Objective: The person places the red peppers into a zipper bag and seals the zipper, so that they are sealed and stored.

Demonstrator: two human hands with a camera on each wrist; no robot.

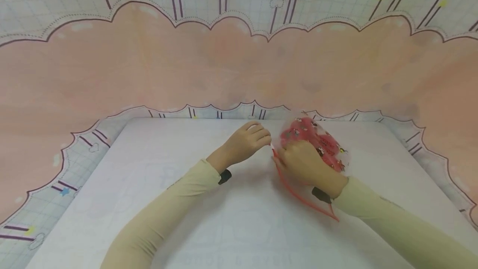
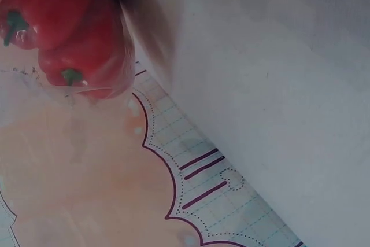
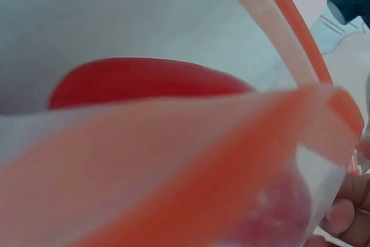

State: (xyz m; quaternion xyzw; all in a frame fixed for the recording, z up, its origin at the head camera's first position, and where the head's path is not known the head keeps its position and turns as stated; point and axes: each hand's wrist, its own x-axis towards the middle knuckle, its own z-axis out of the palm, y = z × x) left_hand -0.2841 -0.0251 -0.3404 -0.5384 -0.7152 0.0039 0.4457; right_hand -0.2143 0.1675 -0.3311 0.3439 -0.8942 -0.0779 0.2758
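Note:
A clear printed plastic bag (image 1: pixel 341 155) holds red bell peppers (image 2: pixel 87 39), whose green stems show in the left wrist view. An orange strip (image 1: pixel 298 196) runs along the bag's mouth and bends near the right forearm. At the strip's far end, my left hand (image 1: pixel 248 142) pinches its whitish tip. My right hand (image 1: pixel 304 161) grips the bag beside that end, fingers curled and partly hidden. Close to the right wrist camera, the orange band (image 3: pixel 196 172) crosses in front of a red pepper (image 3: pixel 144 79). Fingertips (image 3: pixel 341 215) show at that view's right edge; whose they are, I cannot tell.
Beneath the hands lies a white tabletop (image 1: pixel 209 219) with faint print. A peach and checked patterned cloth (image 1: pixel 224 65) hangs behind and around its edges. A small black device (image 1: pixel 225 176) sits under the left wrist, another (image 1: pixel 321 195) under the right.

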